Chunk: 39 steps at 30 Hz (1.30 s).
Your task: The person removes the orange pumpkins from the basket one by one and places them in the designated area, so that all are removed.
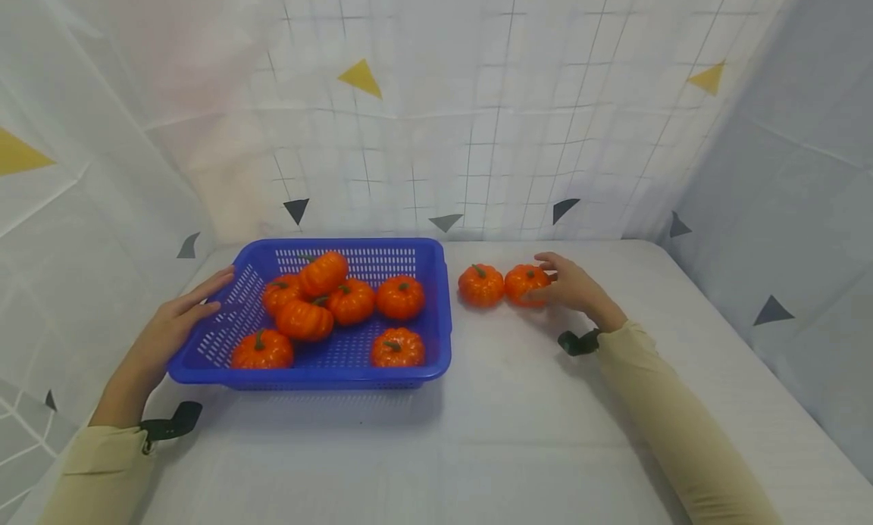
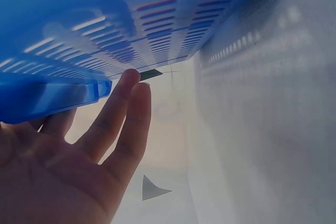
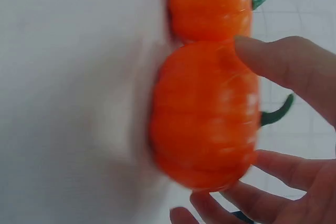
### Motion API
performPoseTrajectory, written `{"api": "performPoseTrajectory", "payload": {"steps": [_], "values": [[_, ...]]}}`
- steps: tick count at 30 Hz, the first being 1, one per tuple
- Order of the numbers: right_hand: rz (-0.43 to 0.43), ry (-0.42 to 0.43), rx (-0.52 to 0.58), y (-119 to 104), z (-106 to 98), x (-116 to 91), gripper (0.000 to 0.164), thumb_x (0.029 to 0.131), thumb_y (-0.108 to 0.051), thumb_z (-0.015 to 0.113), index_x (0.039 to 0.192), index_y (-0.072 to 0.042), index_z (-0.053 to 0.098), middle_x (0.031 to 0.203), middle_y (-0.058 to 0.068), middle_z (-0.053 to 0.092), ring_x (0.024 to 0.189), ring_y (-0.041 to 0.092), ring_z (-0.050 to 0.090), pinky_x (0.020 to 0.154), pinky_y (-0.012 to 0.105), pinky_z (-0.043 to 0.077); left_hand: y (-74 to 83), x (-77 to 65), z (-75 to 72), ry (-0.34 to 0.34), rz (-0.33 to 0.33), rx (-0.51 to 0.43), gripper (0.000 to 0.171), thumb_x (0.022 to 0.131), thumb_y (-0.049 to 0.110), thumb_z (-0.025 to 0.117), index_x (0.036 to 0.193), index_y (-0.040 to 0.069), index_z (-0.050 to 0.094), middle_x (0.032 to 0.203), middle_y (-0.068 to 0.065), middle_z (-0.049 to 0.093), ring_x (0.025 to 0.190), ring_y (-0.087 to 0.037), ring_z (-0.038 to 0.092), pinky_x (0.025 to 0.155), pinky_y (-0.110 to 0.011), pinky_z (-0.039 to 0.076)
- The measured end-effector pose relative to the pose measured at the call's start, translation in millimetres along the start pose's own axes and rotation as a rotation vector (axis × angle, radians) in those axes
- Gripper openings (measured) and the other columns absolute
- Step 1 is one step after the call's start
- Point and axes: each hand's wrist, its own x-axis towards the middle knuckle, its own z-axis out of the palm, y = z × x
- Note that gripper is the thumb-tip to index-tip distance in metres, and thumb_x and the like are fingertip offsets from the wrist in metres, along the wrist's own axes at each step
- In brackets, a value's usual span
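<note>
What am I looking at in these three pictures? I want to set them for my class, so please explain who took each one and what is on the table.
No machine here: a person wears three cameras. The head view looks down at a white table. A blue basket holds seven small orange pumpkins. The left hand rests with straight fingers against the basket's side; the left wrist view shows those fingers under its rim. Two more pumpkins sit outside. The right hand curls round the nearer pumpkin, seen close in the right wrist view, beside the second pumpkin.
</note>
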Motion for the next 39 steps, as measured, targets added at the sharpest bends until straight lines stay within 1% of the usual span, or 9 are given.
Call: {"api": "performPoseTrajectory", "payload": {"steps": [4,7,11,17,19,25,32,36,39], "values": [[-0.04,0.026,-0.051,-14,-6,-2,0.083,0.092,-0.029,0.077,0.158,-0.003,0.035,0.158,0.028,0.039,0.139,0.049,0.04,0.108,0.065,0.041,-0.1,0.1,-0.2,0.0,0.003,-0.004,0.053,0.113,0.03,0.044,0.164,0.022,0.034,0.172,-0.006,0.017,0.157,-0.039,0.004,0.115,-0.076,0.001],[-0.062,0.049,-0.064,-28,-9,-5,0.081,0.092,-0.028,0.078,0.158,-0.004,0.037,0.158,0.025,0.04,0.14,0.047,0.04,0.106,0.066,0.042,-0.7,-0.2,-0.3,-0.003,0.014,-0.003,0.053,0.113,0.03,0.043,0.164,0.021,0.033,0.172,-0.008,0.016,0.156,-0.041,0.002,0.114,-0.077,0.0],[-0.112,0.081,-0.076,-49,-11,-12,0.081,0.091,-0.029,0.079,0.157,-0.006,0.04,0.158,0.021,0.042,0.14,0.044,0.04,0.105,0.067,0.043,-0.2,-1.0,0.1,-0.003,0.005,0.011,0.054,0.113,0.033,0.044,0.164,0.022,0.033,0.172,-0.006,0.016,0.156,-0.042,0.003,0.113,-0.078,0.0],[-0.186,0.105,-0.1,-83,-9,-21,0.078,0.089,-0.031,0.081,0.156,-0.01,0.046,0.156,0.016,0.047,0.14,0.04,0.043,0.106,0.068,0.04,0.6,-1.7,0.1,-0.006,0.006,0.018,0.054,0.113,0.035,0.044,0.164,0.022,0.033,0.172,-0.004,0.018,0.156,-0.041,0.003,0.113,-0.078,0.001],[-0.223,0.106,-0.112,-95,-7,-22,0.077,0.089,-0.031,0.082,0.155,-0.011,0.048,0.154,0.014,0.049,0.14,0.038,0.044,0.107,0.068,0.04,0.8,-1.6,0.1,-0.004,0.011,0.019,0.054,0.113,0.035,0.044,0.164,0.023,0.034,0.172,-0.003,0.018,0.156,-0.041,0.003,0.113,-0.078,0.001],[-0.321,0.07,-0.114,-128,-1,-27,0.076,0.087,-0.03,0.084,0.153,-0.013,0.051,0.15,0.01,0.054,0.138,0.034,0.047,0.107,0.066,0.041,0.7,-0.5,0.3,0.005,0.013,0.032,0.054,0.112,0.034,0.045,0.164,0.023,0.034,0.172,-0.004,0.019,0.156,-0.04,0.004,0.114,-0.077,0.001],[-0.374,-0.015,-0.093,-156,8,-31,0.074,0.086,-0.028,0.086,0.151,-0.016,0.053,0.145,0.006,0.059,0.136,0.031,0.05,0.107,0.063,0.043,-1.0,0.6,-0.3,0.01,0.013,0.039,0.054,0.113,0.031,0.044,0.164,0.02,0.034,0.171,-0.01,0.018,0.156,-0.041,0.005,0.114,-0.077,0.001],[-0.401,-0.068,-0.107,-167,13,-29,0.076,0.085,-0.027,0.087,0.152,-0.016,0.052,0.145,0.006,0.06,0.135,0.03,0.05,0.107,0.061,0.044,-1.6,0.7,-0.2,0.012,0.016,0.044,0.054,0.113,0.031,0.044,0.164,0.019,0.033,0.171,-0.011,0.018,0.156,-0.042,0.005,0.114,-0.078,0.002],[-0.404,-0.116,-0.117,-176,17,-29,0.077,0.085,-0.028,0.087,0.153,-0.017,0.052,0.146,0.005,0.06,0.136,0.03,0.05,0.107,0.06,0.044,-1.1,-0.2,0.3,0.007,0.026,0.04,0.054,0.113,0.031,0.044,0.164,0.02,0.033,0.171,-0.01,0.018,0.156,-0.042,0.005,0.113,-0.078,0.001]]}}
